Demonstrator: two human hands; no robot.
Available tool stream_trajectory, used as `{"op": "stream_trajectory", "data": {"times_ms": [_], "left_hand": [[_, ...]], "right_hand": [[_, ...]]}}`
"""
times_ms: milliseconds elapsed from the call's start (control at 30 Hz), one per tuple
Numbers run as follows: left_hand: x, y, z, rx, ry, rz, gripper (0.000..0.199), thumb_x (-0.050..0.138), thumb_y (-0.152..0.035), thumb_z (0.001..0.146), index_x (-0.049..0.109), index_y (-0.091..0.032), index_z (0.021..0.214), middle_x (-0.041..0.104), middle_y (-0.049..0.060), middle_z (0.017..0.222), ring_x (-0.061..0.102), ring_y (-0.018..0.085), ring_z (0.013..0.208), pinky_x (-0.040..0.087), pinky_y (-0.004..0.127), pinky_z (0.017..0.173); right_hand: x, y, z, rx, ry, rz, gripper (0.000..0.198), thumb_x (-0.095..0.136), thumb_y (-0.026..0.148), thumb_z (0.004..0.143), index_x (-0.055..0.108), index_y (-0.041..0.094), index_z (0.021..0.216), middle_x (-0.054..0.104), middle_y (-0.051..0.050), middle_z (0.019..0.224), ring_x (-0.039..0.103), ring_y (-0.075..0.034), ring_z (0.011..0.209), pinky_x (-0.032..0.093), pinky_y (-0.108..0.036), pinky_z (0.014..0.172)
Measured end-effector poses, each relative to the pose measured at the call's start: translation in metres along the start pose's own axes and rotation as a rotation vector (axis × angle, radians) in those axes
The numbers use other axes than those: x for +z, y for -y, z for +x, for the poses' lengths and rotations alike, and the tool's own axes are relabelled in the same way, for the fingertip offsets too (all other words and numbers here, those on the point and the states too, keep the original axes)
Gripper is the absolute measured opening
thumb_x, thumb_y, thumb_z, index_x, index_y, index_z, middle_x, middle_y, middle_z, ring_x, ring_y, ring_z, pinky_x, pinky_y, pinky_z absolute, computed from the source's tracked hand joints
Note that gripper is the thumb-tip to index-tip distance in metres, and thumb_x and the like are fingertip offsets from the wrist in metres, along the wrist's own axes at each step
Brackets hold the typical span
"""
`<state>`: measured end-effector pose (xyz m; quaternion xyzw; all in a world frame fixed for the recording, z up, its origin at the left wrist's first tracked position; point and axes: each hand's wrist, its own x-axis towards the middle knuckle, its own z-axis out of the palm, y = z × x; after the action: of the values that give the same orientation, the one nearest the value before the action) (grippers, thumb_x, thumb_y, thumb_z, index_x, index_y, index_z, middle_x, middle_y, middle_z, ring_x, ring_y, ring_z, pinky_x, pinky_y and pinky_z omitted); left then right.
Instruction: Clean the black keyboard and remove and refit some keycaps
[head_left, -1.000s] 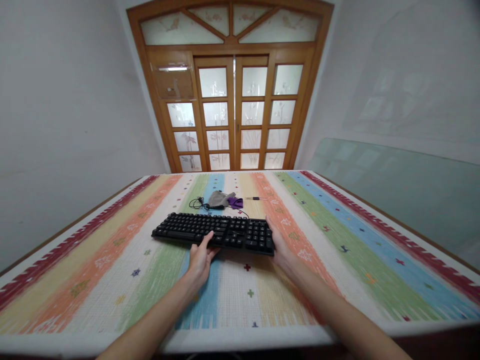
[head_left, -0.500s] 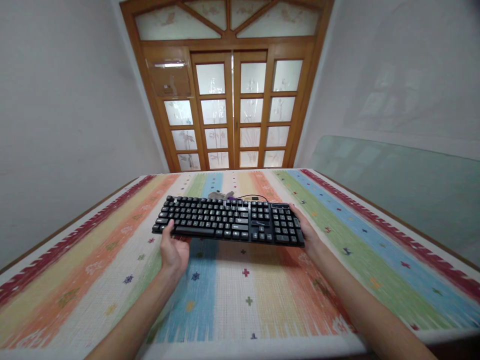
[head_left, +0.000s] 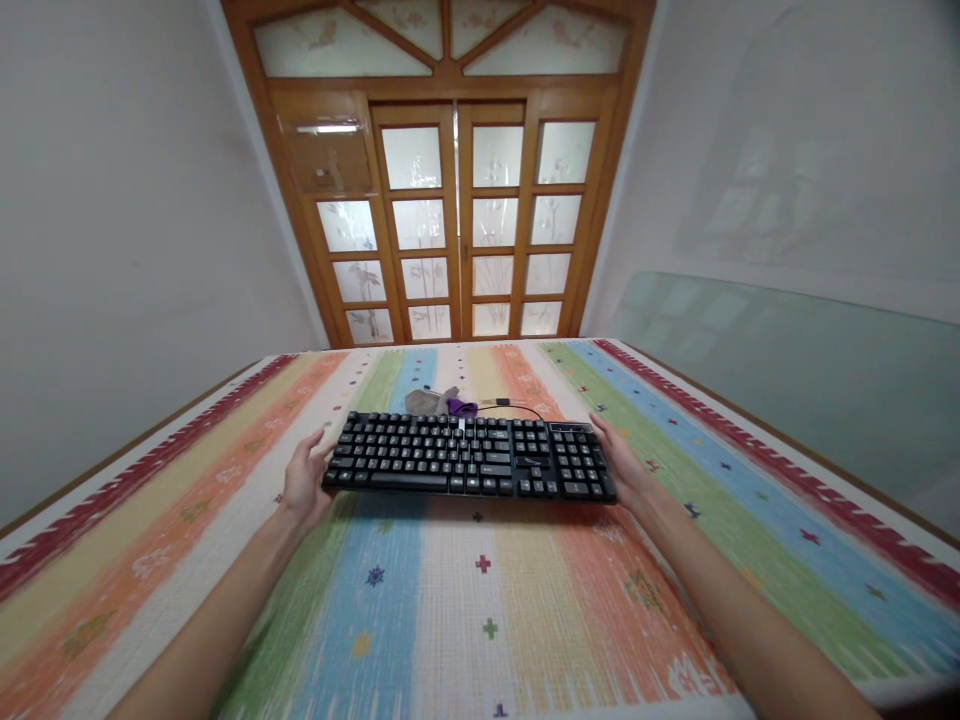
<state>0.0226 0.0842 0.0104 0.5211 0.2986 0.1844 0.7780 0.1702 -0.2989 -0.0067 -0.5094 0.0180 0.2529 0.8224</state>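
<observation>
A black computer keyboard (head_left: 427, 455) is held between my two hands, its keys facing up and its near edge slightly above the tablecloth. My left hand (head_left: 306, 475) grips its left end, thumb at the side and the other fingers hidden underneath. Around the right end, by the number pad, my right hand (head_left: 619, 462) is closed, most of its fingers out of sight. Behind the keyboard lie a grey cloth (head_left: 430, 402) and a purple cloth-like piece (head_left: 462, 407). A thin black cable (head_left: 517, 408) runs from the back edge to a small dark plug (head_left: 502, 402).
A striped, multicoloured tablecloth (head_left: 450, 620) covers the table. Wooden doors with glass panes (head_left: 457, 220) stand beyond the far edge. Walls rise on both sides, and a pale green panel (head_left: 787, 380) leans along the right.
The keyboard has come lower and slightly right. My left hand has shifted from its front edge to its left end, thumb off the keys. More of the grey and purple cloth shows.
</observation>
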Motion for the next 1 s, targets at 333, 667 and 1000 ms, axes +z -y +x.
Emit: {"op": "stream_trajectory", "data": {"times_ms": [333,667,1000], "left_hand": [[-0.011,0.045,0.026,0.222,0.034,0.072,0.037,0.064,-0.046,0.076,0.07,-0.016,0.097,0.074,0.005,0.105,0.065,0.026,0.105,0.053,0.033,0.086],[-0.016,0.04,0.008,0.255,0.156,-0.044,0.059,0.059,-0.06,0.075,0.065,-0.018,0.116,0.072,0.006,0.112,0.061,0.032,0.115,0.05,0.043,0.095],[-0.018,0.038,0.004,0.192,0.256,-0.01,0.06,0.06,-0.059,0.078,0.065,-0.018,0.121,0.07,0.009,0.119,0.057,0.035,0.122,0.045,0.047,0.103]], "right_hand": [[-0.01,-0.011,0.003,-0.191,0.001,0.011,0.038,0.044,0.051,0.093,0.068,0.021,0.1,0.076,-0.005,0.08,0.073,-0.027,0.083,0.058,-0.04,0.078],[-0.014,-0.024,0.006,-0.18,-0.088,-0.051,0.056,0.04,0.071,0.088,0.067,0.023,0.096,0.074,-0.004,0.077,0.072,-0.029,0.08,0.057,-0.04,0.073],[-0.027,-0.015,0.011,-0.1,-0.101,-0.024,0.057,0.033,0.069,0.089,0.062,0.022,0.102,0.074,-0.006,0.078,0.071,-0.028,0.074,0.056,-0.042,0.067]]}}
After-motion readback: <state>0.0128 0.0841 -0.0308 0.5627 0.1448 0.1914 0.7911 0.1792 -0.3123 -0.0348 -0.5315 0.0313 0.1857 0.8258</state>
